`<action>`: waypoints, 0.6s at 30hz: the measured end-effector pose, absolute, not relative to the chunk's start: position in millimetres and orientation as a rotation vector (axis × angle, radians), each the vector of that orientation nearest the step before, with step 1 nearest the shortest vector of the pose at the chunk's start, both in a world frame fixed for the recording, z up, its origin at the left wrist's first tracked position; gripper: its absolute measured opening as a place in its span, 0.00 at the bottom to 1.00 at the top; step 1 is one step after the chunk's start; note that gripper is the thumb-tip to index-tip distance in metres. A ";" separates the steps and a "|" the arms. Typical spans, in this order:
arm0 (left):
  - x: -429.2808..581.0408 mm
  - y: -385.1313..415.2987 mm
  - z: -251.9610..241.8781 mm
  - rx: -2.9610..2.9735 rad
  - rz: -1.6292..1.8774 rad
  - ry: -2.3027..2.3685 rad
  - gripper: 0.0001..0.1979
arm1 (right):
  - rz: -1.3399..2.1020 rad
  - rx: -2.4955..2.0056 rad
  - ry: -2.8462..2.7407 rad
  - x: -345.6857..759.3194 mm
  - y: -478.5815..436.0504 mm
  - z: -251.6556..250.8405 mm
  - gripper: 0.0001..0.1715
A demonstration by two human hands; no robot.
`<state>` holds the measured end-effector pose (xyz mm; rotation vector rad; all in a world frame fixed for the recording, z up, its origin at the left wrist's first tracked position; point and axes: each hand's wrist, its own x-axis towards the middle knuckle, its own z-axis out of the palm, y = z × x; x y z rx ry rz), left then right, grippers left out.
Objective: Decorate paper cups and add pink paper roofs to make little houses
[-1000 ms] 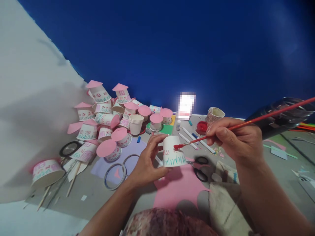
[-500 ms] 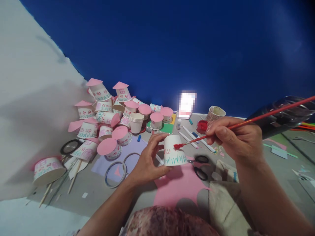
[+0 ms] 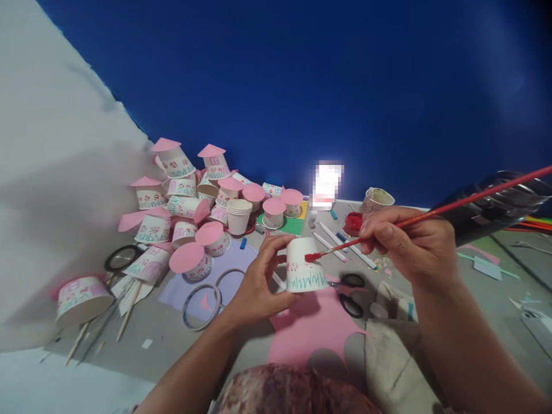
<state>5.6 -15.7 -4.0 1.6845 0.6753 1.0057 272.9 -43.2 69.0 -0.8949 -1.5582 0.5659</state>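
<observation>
My left hand [image 3: 257, 283] is closed around an upturned white paper cup [image 3: 304, 265] with green zigzag marks near its rim and small red dots on its side. My right hand [image 3: 409, 244] pinches a long red-handled paintbrush [image 3: 431, 214]. The brush's red-loaded tip touches the cup's side. Both hands are above a pink paper sheet [image 3: 313, 328] on the grey table.
A heap of decorated cups with pink paper roofs [image 3: 190, 201] fills the left. Nearby lie a stack of plain cups [image 3: 238, 216], a red paint lid [image 3: 354, 222], markers [image 3: 340, 240], black scissors [image 3: 351, 293], tape rings [image 3: 202, 299] and a dark metal can [image 3: 491, 204] at right.
Almost nothing has moved. The brush tip stays on the cup's side with only a slight shift of the right hand.
</observation>
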 end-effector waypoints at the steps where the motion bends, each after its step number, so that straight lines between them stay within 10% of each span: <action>1: 5.8 -15.9 -3.8 1.679 1.011 0.672 0.41 | 0.568 -0.885 -1.553 272.5 -43.0 69.1 0.13; 18: 7.7 -13.1 -8.1 1.554 1.011 0.618 0.41 | 0.569 -0.830 -1.487 273.7 -41.5 71.4 0.13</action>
